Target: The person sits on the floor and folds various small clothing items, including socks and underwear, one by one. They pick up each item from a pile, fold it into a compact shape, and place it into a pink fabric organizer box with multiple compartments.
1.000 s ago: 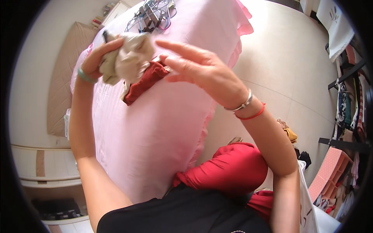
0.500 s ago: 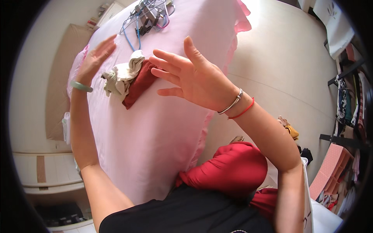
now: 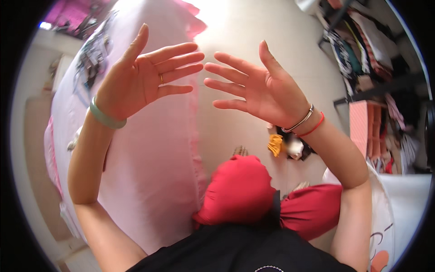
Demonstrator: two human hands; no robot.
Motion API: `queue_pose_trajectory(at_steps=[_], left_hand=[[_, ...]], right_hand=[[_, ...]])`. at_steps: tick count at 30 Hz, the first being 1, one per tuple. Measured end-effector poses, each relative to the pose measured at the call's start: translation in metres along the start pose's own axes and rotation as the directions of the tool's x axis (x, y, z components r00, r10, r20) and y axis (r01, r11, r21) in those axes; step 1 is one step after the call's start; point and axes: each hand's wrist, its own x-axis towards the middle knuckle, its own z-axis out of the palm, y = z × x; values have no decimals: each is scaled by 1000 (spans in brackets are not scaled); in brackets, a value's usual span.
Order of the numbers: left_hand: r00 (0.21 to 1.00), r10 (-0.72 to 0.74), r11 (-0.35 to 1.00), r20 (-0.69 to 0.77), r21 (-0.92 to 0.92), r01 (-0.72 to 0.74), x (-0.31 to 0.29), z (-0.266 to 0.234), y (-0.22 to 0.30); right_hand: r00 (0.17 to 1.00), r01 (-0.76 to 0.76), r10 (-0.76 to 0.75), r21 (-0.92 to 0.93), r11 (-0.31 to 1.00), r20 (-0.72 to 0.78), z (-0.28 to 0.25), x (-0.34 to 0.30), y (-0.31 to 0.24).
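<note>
Both my hands are raised, palms showing, with the fingertips of each pointing toward the other and a small gap between them. My left hand [image 3: 147, 77] is open and empty, over the pink-covered bed [image 3: 149, 190]; it has a ring on one finger and a pale green bangle [image 3: 106, 115] at the wrist. Over the floor, my right hand [image 3: 267, 86] is also open and holds nothing. A silver bracelet [image 3: 299, 120] and a red cord [image 3: 312, 127] circle that wrist. My left forearm mostly hides the pale cloth [image 3: 76, 138] on the bed.
Tangled cables [image 3: 93, 56] lie at the bed's far left. On the floor [image 3: 226, 131] sits a small pile with a yellow cloth [image 3: 275, 145]. A clothes rack [image 3: 362, 50] and a pink shelf unit [image 3: 364, 129] stand at right. My red-clad knees are below.
The view has swung right, showing more floor and rack. My left hand has turned its palm into view and come nearer my right. The cloths on the bed have slipped mostly behind my left forearm.
</note>
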Motion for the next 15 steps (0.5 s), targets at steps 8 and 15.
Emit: queue_pose_trajectory(at_steps=[8,15], left_hand=[[911,-281,956,303,9,292,110,52,-71],[787,-374,896,490,-27,442,193,107,-135]], right_hand=[[925,221,-226,-50,974,-307,-35,-137,-22],[803,449,-378,50,892,-462,-39,-201,-26]])
